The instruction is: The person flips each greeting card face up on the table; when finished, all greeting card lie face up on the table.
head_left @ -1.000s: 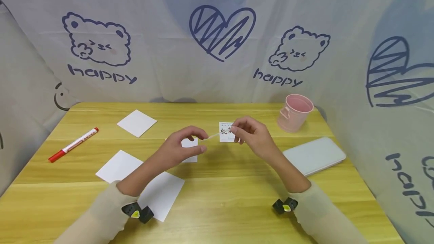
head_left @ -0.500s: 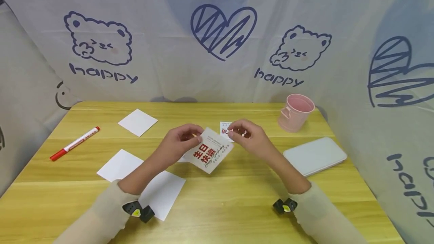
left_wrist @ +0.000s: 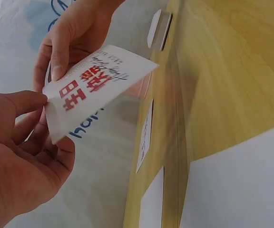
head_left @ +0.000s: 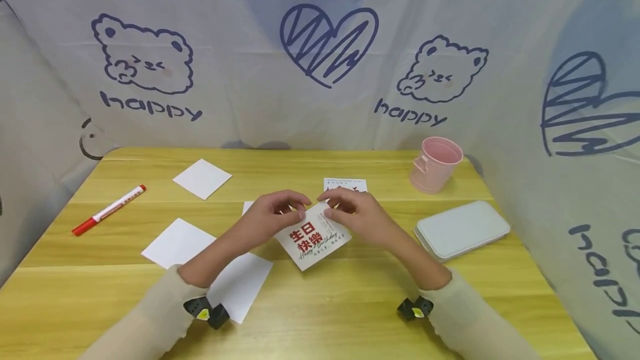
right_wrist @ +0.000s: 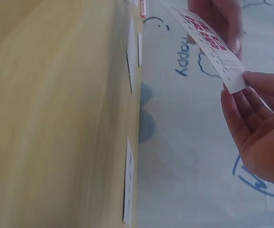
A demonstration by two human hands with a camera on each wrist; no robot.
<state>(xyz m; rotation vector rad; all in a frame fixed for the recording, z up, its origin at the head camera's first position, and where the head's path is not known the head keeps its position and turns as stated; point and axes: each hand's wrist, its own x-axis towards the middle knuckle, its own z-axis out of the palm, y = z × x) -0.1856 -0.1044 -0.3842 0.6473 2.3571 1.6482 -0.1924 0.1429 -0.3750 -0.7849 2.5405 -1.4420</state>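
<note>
Both hands hold one white card with red Chinese characters [head_left: 314,239] just above the middle of the wooden table [head_left: 350,304]. My left hand [head_left: 280,211] pinches its upper left edge between thumb and fingers. My right hand [head_left: 345,213] pinches the upper right edge. The card [left_wrist: 96,90] tilts face up toward me, and the left wrist view shows both hands' fingers on it. From the right wrist view the card [right_wrist: 208,45] appears edge-on, my right thumb and fingers at its near corner. Another printed card [head_left: 345,184] lies flat behind the hands.
A red marker [head_left: 107,211] lies at the left. Blank white paper squares sit at the back left [head_left: 202,178], front left [head_left: 172,243] and under my left forearm [head_left: 242,285]. A pink cup [head_left: 434,164] and a pale flat case [head_left: 461,229] are at the right. Printed cloth walls surround the table.
The card went from edge-on, held by the right hand alone, to face up, pinched by both hands. The hands drew closer together and came lower.
</note>
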